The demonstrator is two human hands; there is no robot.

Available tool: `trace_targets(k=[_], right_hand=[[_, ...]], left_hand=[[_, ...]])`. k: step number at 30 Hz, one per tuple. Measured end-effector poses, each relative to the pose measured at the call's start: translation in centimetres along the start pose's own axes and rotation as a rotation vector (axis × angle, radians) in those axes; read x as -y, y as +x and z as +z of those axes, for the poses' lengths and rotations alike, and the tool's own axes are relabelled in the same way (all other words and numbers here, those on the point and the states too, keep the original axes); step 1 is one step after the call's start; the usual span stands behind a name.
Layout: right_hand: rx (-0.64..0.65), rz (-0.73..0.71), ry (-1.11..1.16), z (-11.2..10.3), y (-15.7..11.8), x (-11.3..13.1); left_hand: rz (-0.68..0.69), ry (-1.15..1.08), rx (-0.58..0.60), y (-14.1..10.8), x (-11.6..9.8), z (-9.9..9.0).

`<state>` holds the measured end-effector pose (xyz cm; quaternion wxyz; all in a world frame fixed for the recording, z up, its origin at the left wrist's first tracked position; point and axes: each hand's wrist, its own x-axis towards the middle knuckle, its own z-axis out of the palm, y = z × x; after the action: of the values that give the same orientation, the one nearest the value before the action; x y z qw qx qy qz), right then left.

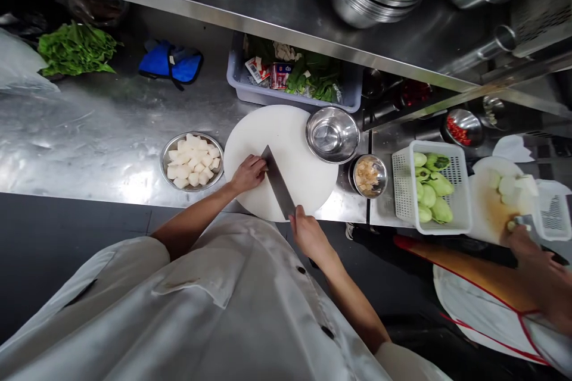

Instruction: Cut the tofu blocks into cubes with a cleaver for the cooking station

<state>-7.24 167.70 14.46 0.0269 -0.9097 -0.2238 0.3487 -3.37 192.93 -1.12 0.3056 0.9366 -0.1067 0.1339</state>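
Observation:
My right hand (309,232) grips the handle of a cleaver (277,183), whose blade lies slantwise across a round white cutting board (286,131). My left hand (249,174) is at the board's left side, fingers curled in close beside the blade. Anything under those fingers is too small or hidden to make out. Left of the board stands a metal bowl (165,158) heaped with white cut chunks (194,161). An empty-looking metal bowl (328,134) overlaps the board's upper right edge. Pale brownish pieces (367,175) fill a smaller metal bowl beside it.
A grey-blue bin (254,94) of greens and packages sits behind the board, under a steel shelf (214,12). To the right, a white basket (402,196) holds green vegetables (435,190). A co-worker's hand (527,247) holds a knife at another board (485,214). Leafy greens (78,50) lie far left.

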Motion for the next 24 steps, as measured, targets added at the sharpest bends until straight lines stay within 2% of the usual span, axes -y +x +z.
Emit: trace_targets(k=[4, 7, 9, 10, 13, 15, 18, 20, 24], right_hand=[[-0.097, 0.023, 0.034, 3.3, 2.6, -0.9], [-0.214, 0.004, 0.048, 5.1, 2.6, -2.1], [-0.266, -0.023, 0.032, 5.6, 1.7, -2.8], [-0.27, -0.046, 0.013, 5.6, 1.2, -3.0], [-0.206, -0.157, -0.077, 4.9, 0.1, -2.9], [-0.139, -0.209, -0.109, 4.2, 0.1, -2.7], [-0.119, -0.19, -0.057, 3.2, 1.2, -2.7], [-0.162, -0.13, -0.012, 2.9, 2.0, -3.3], [-0.253, 0.012, -0.028, 3.1, 2.3, -5.0]], left_hand=[[-0.014, 0.028, 0.022, 0.1, -0.5, 0.4], [-0.039, -0.003, 0.06, -0.1, -0.6, -0.3], [-0.115, 0.009, 0.05, -0.6, 0.2, -2.1], [-0.197, 0.057, 0.029, -1.0, 0.9, -3.4], [-0.541, 0.348, 0.011, -2.4, 4.4, -8.3], [-0.671, 0.495, 0.188, -3.2, 6.9, -11.3], [-0.642, 0.541, 0.508, -3.6, 9.1, -13.9], [-0.599, 0.553, 0.575, -3.4, 9.3, -14.5], [-0.603, 0.579, 0.559, -3.3, 8.4, -14.2]])
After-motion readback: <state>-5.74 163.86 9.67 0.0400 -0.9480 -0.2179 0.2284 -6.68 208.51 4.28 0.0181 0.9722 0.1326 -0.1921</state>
